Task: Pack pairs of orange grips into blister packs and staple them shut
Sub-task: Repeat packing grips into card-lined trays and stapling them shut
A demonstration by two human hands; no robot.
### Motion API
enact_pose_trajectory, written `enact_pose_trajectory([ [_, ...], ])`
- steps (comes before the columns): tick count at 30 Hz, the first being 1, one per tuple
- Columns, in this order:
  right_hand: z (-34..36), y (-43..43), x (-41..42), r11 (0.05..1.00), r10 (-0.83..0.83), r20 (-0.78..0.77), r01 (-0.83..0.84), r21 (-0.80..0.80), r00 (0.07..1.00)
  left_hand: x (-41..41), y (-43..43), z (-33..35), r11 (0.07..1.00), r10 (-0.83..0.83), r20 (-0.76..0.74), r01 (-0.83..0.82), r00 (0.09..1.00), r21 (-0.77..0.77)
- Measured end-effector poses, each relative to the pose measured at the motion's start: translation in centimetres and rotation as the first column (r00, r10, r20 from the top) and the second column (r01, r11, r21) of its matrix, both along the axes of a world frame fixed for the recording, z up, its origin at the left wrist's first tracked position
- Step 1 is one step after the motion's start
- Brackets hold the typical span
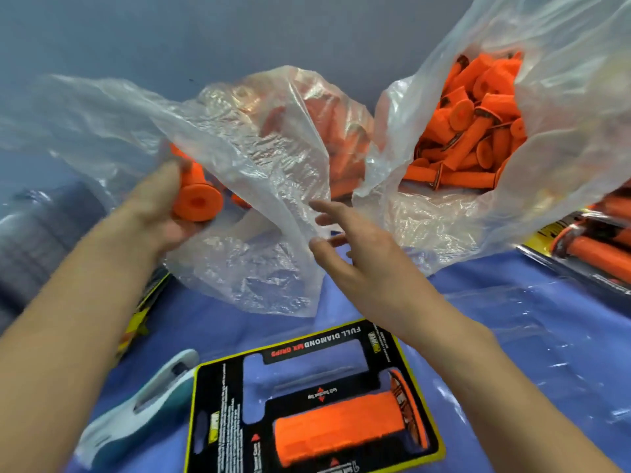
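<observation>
My left hand (pixel 160 213) holds an orange grip (pixel 196 196) at the mouth of a clear plastic bag (pixel 246 158) that has more grips inside. My right hand (pixel 355 244) hovers beside that bag's hanging edge, fingers spread and straight, holding nothing. On the blue table in front of me lies an open black-and-yellow blister pack (pixel 307 401); one orange grip (pixel 345 425) fills its lower slot and the upper slot is empty. A second clear bag (pixel 478 124) at the right is full of loose orange grips.
A white and teal stapler (pixel 143 404) lies left of the blister pack. Filled packs (pixel 594 244) are stacked at the right edge. Yellow-edged cards (pixel 140 319) sit under my left forearm. A dark blurred shape (pixel 41 233) is at the far left.
</observation>
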State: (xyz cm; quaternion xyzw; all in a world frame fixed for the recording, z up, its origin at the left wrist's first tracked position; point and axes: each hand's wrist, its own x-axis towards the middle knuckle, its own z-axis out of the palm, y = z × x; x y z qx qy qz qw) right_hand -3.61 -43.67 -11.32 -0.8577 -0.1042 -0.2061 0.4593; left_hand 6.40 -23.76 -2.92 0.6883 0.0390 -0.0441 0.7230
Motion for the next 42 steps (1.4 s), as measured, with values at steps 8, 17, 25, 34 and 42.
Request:
enact_pose_trajectory([
  [8, 1.0, 4.9, -3.7, 0.9, 0.315, 0.06, -0.278, -0.335, 0.947, -12.2, 2.4, -5.4, 0.934, -0.346, -0.331, 0.288, 0.878, -0.211],
  [17, 0.4, 5.8, -3.1, 0.964, 0.212, 0.085, -0.194, -0.184, 0.974, -12.3, 3.3, -5.8, 0.908, -0.387, -0.029, 0.375, 0.922, -0.189],
  [25, 1.4, 5.9, -4.2, 0.951, 0.107, 0.242, -0.027, -0.309, 0.964, -13.6, 2.1, -5.6, 0.956, -0.276, 0.431, 0.2, 0.859, 0.213],
  [34, 1.7, 2.6, -5.6, 0.882, 0.203, 0.147, -0.116, -0.457, 0.968, -13.4, 4.1, -5.9, 0.943, -0.333, 0.474, 0.276, 0.815, 0.188],
  [42, 0.7, 1.2, -5.1, 0.813, 0.042, 0.234, 0.103, -0.573, 0.971, -13.2, 4.3, -7.0, 0.933, -0.344, 0.426, 0.253, 0.837, 0.257],
])
